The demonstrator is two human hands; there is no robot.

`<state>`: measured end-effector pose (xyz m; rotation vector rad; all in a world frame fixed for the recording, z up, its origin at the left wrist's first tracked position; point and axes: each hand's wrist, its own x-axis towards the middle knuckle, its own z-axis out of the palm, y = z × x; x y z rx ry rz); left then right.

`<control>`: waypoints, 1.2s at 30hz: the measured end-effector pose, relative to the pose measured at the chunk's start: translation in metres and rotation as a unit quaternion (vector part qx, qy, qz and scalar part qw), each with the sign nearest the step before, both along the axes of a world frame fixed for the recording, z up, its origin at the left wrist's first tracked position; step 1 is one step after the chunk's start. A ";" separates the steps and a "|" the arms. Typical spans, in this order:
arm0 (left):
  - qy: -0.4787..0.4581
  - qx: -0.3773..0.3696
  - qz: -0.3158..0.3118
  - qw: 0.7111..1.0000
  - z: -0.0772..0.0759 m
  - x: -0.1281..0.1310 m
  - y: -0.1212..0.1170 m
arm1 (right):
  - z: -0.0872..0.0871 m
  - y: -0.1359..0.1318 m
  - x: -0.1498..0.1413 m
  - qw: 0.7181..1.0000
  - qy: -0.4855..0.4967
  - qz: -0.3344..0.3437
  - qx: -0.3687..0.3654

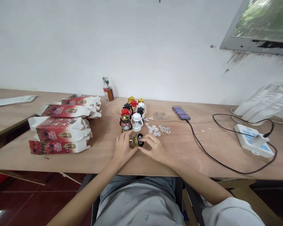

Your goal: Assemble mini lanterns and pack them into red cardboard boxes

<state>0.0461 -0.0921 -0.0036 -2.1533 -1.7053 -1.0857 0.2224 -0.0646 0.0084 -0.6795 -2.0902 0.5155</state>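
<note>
My left hand [124,146] is wrapped round a small gold and black toy lantern [139,140], tipped on its side with its round base facing right. My right hand [155,147] has its fingertips at that base, with something whitish showing inside it. Whether the fingertips pinch a small part is too small to tell. Just beyond my hands stands a group of toy lanterns [137,122] in white, red, black and gold. Small white plastic pieces [153,129] and little round pieces [164,129] lie in piles to their right, with small metal parts [160,115] behind.
Red printed cardboard boxes [61,135] with raised flaps lie at the left. A bottle of brown liquid [108,91] stands by the wall. On the right are a phone [181,113], a black cable [202,150], a power strip [253,141] and white packaging [264,102].
</note>
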 end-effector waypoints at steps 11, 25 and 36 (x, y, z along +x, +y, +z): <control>-0.072 -0.010 -0.070 0.995 0.000 -0.003 0.001 | -0.004 0.001 0.001 0.990 0.019 0.050 0.132; -0.097 -0.005 -0.127 0.987 -0.009 -0.001 0.002 | -0.005 0.002 -0.006 0.973 0.102 0.047 0.199; -0.116 -0.011 -0.124 0.985 -0.005 0.001 0.001 | -0.004 0.000 -0.004 0.983 0.076 0.036 0.163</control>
